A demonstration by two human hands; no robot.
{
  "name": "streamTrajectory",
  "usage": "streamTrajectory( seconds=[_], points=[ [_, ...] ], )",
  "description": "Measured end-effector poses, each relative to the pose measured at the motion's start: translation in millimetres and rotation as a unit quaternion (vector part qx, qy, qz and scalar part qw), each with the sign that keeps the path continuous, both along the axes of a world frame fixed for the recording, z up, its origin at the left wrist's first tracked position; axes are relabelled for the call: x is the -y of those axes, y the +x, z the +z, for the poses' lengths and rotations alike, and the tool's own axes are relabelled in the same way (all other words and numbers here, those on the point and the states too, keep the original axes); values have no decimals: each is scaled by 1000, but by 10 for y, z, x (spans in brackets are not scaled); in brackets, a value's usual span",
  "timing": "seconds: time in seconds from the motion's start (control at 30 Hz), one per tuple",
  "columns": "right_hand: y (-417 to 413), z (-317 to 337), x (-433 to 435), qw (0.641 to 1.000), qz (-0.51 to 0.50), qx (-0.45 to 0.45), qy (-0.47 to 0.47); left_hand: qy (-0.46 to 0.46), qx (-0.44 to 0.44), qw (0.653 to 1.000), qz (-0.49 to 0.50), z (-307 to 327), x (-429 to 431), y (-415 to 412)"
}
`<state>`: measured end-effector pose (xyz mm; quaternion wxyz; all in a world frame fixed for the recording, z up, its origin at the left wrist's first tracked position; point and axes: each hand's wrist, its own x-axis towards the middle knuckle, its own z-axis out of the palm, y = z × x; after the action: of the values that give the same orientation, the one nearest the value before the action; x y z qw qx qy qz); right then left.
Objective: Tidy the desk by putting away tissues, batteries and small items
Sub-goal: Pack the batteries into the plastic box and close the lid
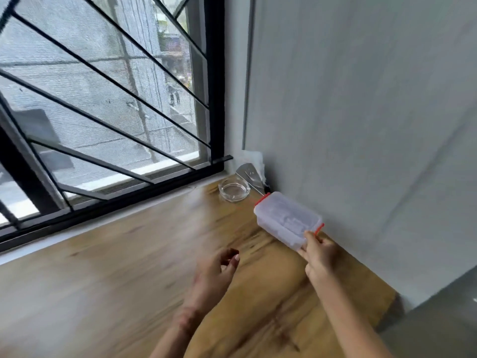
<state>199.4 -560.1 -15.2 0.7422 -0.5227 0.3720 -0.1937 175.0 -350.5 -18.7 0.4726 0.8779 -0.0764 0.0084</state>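
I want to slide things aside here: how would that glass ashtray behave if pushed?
The glass ashtray looks low and wide, so it should slide on the wooden desk rather than tip. Thick clear glass suggests weight, and chipping if knocked.

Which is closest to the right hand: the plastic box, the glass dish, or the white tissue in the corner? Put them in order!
From the right hand:
1. Plastic box, by the wall; the fingers are touching its near end.
2. Glass dish, beyond the box, near the window sill.
3. White tissue, farthest, tucked in the corner behind the dish.

A home room: wooden desk (129, 293) beneath a barred window (108, 94) (street outside), glass ashtray (233, 191).
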Motion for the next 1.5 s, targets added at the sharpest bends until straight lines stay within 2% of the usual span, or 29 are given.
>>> streamTrajectory(
  seconds=[0.37,0.73,0.87,1.0,1.07,1.27,1.5],
  points=[
    [319,-168,37,999,-44,-19,26,22,-41,999,-14,-105,-156,9],
    [330,-160,-12,997,-61,-47,3,18,-26,999,-3,-99,-290,-71],
    [227,-9,-169,996,-52,-34,-65,20,-28,999,-1,-50,-334,-148],
    [108,26,-491,974,-9,-16,-224,24,-22,999,13,48,-422,-256],
    [24,37,-735,962,46,8,-270,24,-22,999,24,72,-517,-350],
    [-262,89,-1573,922,200,83,-321,23,-23,994,101,101,-951,-755],
    [-863,127,-2483,882,326,139,-310,28,-38,980,194,151,-1681,-1376]
  ],
)
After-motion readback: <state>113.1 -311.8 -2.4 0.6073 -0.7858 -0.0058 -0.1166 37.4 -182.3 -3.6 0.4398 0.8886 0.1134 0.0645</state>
